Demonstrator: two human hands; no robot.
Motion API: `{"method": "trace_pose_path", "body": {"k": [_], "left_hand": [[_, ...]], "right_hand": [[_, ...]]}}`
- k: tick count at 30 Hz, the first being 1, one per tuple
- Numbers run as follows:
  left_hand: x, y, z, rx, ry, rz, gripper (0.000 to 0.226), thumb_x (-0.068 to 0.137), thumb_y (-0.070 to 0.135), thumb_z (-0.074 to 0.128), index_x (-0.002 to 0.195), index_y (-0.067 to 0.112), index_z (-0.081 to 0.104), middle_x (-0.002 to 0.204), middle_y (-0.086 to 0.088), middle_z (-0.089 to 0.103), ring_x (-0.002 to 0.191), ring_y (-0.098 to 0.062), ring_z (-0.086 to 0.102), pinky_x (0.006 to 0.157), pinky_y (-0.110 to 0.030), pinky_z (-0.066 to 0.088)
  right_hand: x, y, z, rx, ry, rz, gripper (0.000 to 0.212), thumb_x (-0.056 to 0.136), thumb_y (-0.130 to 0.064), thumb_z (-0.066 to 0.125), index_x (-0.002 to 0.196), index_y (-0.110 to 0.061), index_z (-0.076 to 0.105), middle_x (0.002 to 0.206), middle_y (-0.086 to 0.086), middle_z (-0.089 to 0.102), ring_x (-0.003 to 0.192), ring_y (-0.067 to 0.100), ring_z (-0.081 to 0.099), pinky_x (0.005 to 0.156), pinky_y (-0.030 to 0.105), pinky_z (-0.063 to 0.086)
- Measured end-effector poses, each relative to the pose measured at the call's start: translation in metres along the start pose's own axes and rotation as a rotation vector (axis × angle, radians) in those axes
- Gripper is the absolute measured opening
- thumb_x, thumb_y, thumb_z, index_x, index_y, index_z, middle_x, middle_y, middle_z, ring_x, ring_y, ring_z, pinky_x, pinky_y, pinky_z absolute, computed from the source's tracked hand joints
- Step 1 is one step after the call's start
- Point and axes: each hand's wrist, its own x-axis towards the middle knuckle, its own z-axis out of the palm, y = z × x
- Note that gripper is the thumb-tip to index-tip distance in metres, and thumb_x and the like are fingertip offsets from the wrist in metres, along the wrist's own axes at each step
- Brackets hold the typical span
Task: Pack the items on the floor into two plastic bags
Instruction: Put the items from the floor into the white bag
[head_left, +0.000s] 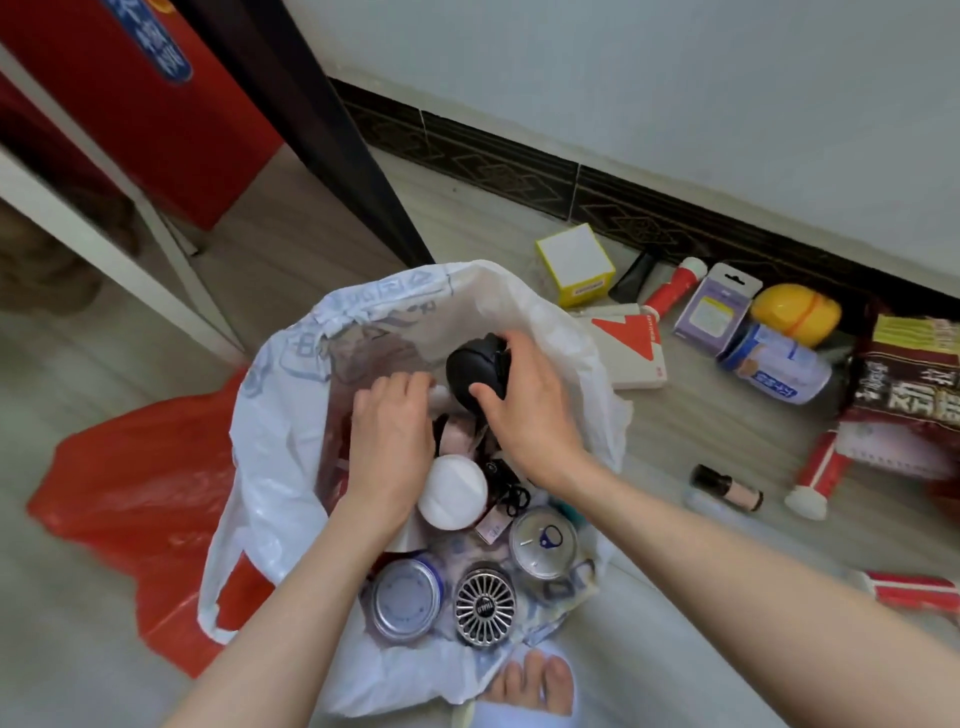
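Observation:
A white plastic bag (270, 431) stands open on the floor in front of me, holding several items: a silver-lidded tin (407, 603), a round black-and-silver grille piece (484, 606), a clear lid (543, 540) and a white round puff (452, 491). My right hand (530, 400) grips a black rounded object (475, 371) inside the bag's mouth. My left hand (392, 441) reaches into the bag beside it, fingers curled among the contents; what they touch is hidden. A red plastic bag (140, 483) lies flat under the white one, to the left.
Along the dark skirting on the right lie a yellow-white box (574, 262), a red-white carton (631, 348), a red torch (672, 286), a purple pack (717, 306), a yellow container (795, 312), a blue-white can (779, 371), a brown snack bag (909, 374) and a small bottle (727, 486). My bare toes (535, 680) show below the bag.

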Motion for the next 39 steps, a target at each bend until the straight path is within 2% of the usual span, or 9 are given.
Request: {"method": "trace_pose_path", "body": {"k": [3,6,9,12,16,19,24,31,39], "left_hand": [[-0.001,-0.006,0.004,0.022,0.001,-0.029,0.017,0.072,-0.004,0.055,0.084,0.004,0.065,0.079,-0.017,0.057,0.071,-0.036,0.055,0.059,-0.041,0.040],[-0.002,-0.010,0.006,0.035,0.004,0.001,0.030,0.077,0.016,0.037,0.071,0.008,0.065,0.070,-0.012,0.058,0.068,-0.032,0.056,0.058,-0.037,0.039],[-0.004,-0.010,0.007,0.112,-0.071,0.041,0.034,0.077,0.026,0.036,0.069,0.013,0.066,0.066,-0.006,0.062,0.073,-0.030,0.059,0.063,-0.038,0.038],[-0.014,-0.008,0.008,0.126,-0.098,0.086,0.037,0.078,0.029,0.037,0.082,0.014,0.070,0.085,-0.005,0.069,0.096,-0.029,0.062,0.076,-0.037,0.029],[-0.034,0.004,0.003,-0.016,-0.052,0.132,0.040,0.084,0.027,0.036,0.107,0.010,0.065,0.117,-0.015,0.061,0.118,-0.034,0.052,0.092,-0.043,0.043],[-0.043,0.024,-0.001,-0.114,-0.003,0.200,0.042,0.088,0.027,0.037,0.119,0.009,0.058,0.128,-0.018,0.054,0.126,-0.036,0.044,0.100,-0.042,0.038],[-0.048,0.086,0.008,-0.229,0.010,0.413,0.040,0.086,0.023,0.040,0.123,0.009,0.048,0.129,-0.019,0.052,0.125,-0.034,0.043,0.100,-0.040,0.035],[-0.055,0.167,0.061,-0.290,-0.261,0.674,0.041,0.082,0.019,0.038,0.121,0.006,0.046,0.118,-0.021,0.058,0.110,-0.037,0.056,0.088,-0.045,0.051],[-0.009,0.199,0.127,-0.224,-0.508,0.549,0.045,0.091,0.010,0.045,0.136,0.009,0.041,0.133,-0.019,0.045,0.117,-0.035,0.044,0.096,-0.041,0.041]], "right_hand": [[0.011,-0.003,0.012,-0.082,0.008,0.004,0.039,0.089,-0.021,0.056,0.122,-0.007,0.040,0.123,0.014,0.050,0.114,0.030,0.046,0.090,0.035,0.035],[0.021,-0.001,0.023,-0.196,-0.074,-0.069,0.032,0.092,-0.017,0.051,0.120,-0.004,0.045,0.120,0.017,0.048,0.108,0.033,0.049,0.083,0.037,0.038],[0.021,0.002,0.030,-0.273,-0.178,-0.109,0.034,0.089,-0.005,0.048,0.123,-0.003,0.046,0.121,0.019,0.047,0.105,0.038,0.051,0.081,0.040,0.041],[0.007,0.007,0.026,-0.319,-0.275,-0.182,0.038,0.087,-0.001,0.046,0.125,0.000,0.045,0.126,0.020,0.044,0.109,0.038,0.049,0.085,0.041,0.040],[-0.030,0.015,-0.004,-0.305,-0.291,-0.246,0.050,0.091,-0.012,0.046,0.139,-0.008,0.034,0.142,0.014,0.037,0.127,0.030,0.040,0.097,0.037,0.038],[-0.054,0.032,-0.043,-0.349,-0.221,-0.304,0.048,0.087,-0.017,0.050,0.134,-0.008,0.043,0.134,0.016,0.048,0.117,0.034,0.052,0.091,0.042,0.049],[-0.089,0.087,-0.118,-0.468,-0.183,-0.156,0.047,0.090,-0.019,0.052,0.135,-0.008,0.042,0.134,0.013,0.048,0.119,0.032,0.050,0.096,0.039,0.044],[-0.144,0.182,-0.153,-0.470,-0.129,0.113,0.043,0.087,-0.014,0.057,0.128,-0.006,0.048,0.124,0.014,0.054,0.114,0.034,0.052,0.092,0.040,0.044],[-0.141,0.240,-0.098,-0.417,-0.035,0.261,0.041,0.069,-0.015,0.075,0.106,-0.003,0.062,0.096,0.018,0.063,0.087,0.039,0.060,0.071,0.044,0.052]]}}
